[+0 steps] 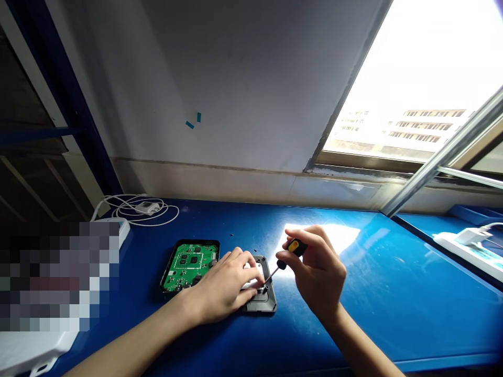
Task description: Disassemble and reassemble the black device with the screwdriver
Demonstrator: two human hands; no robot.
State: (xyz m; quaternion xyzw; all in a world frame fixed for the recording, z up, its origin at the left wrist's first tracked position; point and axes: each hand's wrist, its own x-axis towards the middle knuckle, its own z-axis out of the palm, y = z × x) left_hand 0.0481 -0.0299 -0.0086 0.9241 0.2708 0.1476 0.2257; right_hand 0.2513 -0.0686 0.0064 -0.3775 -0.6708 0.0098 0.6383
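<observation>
A black plastic cover (269, 305) lies on the blue table with a white part (259, 270) on its inner side, partly hidden by my fingers. My left hand (228, 280) is over the cover, its bent fingers and thumb holding it down. In my right hand (320, 267) is a small black and yellow screwdriver (296, 247). Its thin shaft slants down left, with the tip at the cover beside my left fingertips; the exact contact point is too small to see. Left of the cover, a green circuit board (192, 264) sits in a black casing (162, 280), partly behind my left hand.
A white cable (173, 219) with a charger plug (147, 208) lies coiled at the back left. A white power strip (467, 246) is at the right. The wall (243, 104) rises behind the blue table (377, 293). A pixelated area covers the left edge.
</observation>
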